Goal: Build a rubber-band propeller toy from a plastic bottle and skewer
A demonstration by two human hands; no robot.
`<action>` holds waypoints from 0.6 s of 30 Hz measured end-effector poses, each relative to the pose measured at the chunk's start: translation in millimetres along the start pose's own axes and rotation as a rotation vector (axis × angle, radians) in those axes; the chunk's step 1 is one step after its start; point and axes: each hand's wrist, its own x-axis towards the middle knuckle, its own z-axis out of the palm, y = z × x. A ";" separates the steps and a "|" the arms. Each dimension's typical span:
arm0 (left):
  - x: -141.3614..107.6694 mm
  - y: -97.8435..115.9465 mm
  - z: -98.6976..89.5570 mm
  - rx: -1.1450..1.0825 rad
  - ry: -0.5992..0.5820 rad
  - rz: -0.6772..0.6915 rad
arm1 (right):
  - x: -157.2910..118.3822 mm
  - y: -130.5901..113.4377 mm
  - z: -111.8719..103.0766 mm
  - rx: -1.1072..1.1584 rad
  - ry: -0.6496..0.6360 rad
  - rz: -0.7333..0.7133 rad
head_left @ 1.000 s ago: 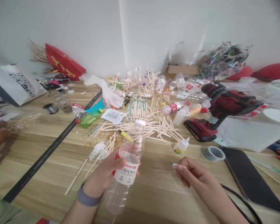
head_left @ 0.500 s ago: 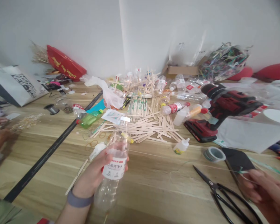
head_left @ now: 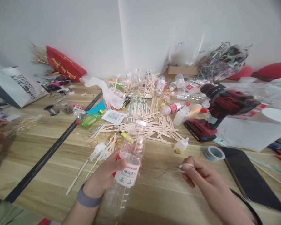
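Behind the long wooden table (head_left: 37, 175), a plain pale wall (head_left: 72, 31) can be seen. On the left, the table is crossed by a black strip (head_left: 46, 156), and at the middle a wide patch is covered by a heap of flat wooden sticks (head_left: 150, 131). A red and black drill (head_left: 233, 101) is stood up on the right, and a dark phone (head_left: 250, 178) is laid flat nearer the front.

Above the near part of the table, just left of the middle, a water bottle (head_left: 125, 176) is held up. It is clear, with a white cap and a red and white label; a thin line, maybe a stick or string, can be made out in it. Bare wood is left open between it and the right hand (head_left: 196, 172), while the space past the cap is filled by the sticks. The bottle is tilted, long and slanted, with its cap pointed away and a little right, and its bottom turned back toward the body. Its middle is gripped by the left hand (head_left: 109, 172), fingers wrapped around. Near a small glue bottle (head_left: 181, 146), a fine thread (head_left: 179, 167) is pinched between the right thumb and finger.
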 end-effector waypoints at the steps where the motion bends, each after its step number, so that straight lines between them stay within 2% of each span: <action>1: 1.3 -0.7 0.5 -0.006 -0.013 -0.008 | 1.9 -3.9 7.0 -0.013 -0.030 -0.014; 5: 6.3 -4.2 0.3 -0.036 -0.053 -0.010 | 9.7 -10.8 28.4 -0.111 -0.107 -0.018; 8: 9.0 -6.2 -2.4 -0.057 -0.040 0.039 | 14.7 0.3 31.5 -0.244 -0.090 0.001; 12: 13.0 -7.0 -4.2 -0.070 -0.004 0.084 | 18.7 16.6 27.3 -0.366 0.185 -0.094; 14: 15.7 -7.9 -2.8 -0.074 -0.007 0.067 | 19.6 15.6 29.8 -0.360 0.245 -0.143; 16: 19.1 -9.5 -0.4 -0.068 -0.025 0.039 | 20.7 9.1 37.6 -0.295 0.153 -0.146; 18: 22.7 -11.8 1.4 -0.063 -0.056 0.022 | 22.4 2.3 48.9 -0.135 -0.024 -0.126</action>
